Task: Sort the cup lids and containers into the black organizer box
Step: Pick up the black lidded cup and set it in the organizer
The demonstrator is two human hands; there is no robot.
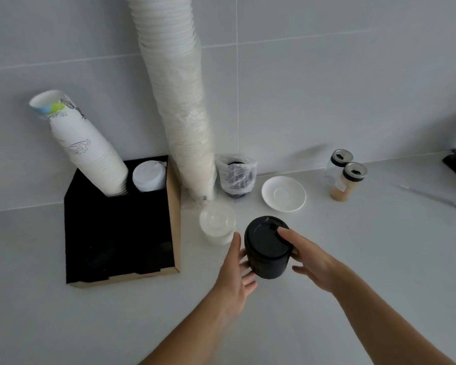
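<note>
So, landmark is the black foam-lined organizer box with cardboard sides (pixel 121 233).

Biggest first: tall sleeve of nested white paper cups in clear plastic wrap (pixel 179 101) leans on the tiled wall just right of the box; ribbed, light, floppy as a column. Shorter stack of printed white paper cups (pixel 87 148) sits tilted in the box's back-left compartment. White plastic lids (pixel 149 176) fill the back-right compartment. Front compartments look dark; can't tell if anything is in them.

Right of the box, on the counter: stack of black plastic cup lids (pixel 266 246), matte, rigid rims, sip tab on top. Probably light but prone to shear apart, so grip the side walls low and keep it vertical. Left hand (pixel 234 275) cups the near-left side, fingers curled under it; right hand (pixel 308 259) wraps the right side, thumb on the top rim. Both hold it.

Between that stack and the box: clear plastic dome lids (pixel 217 227), thin, slippery. Farther right: bagged black lids (pixel 236 177), white ceramic saucer (pixel 283 193), two glass shaker jars (pixel 348 177).
</note>
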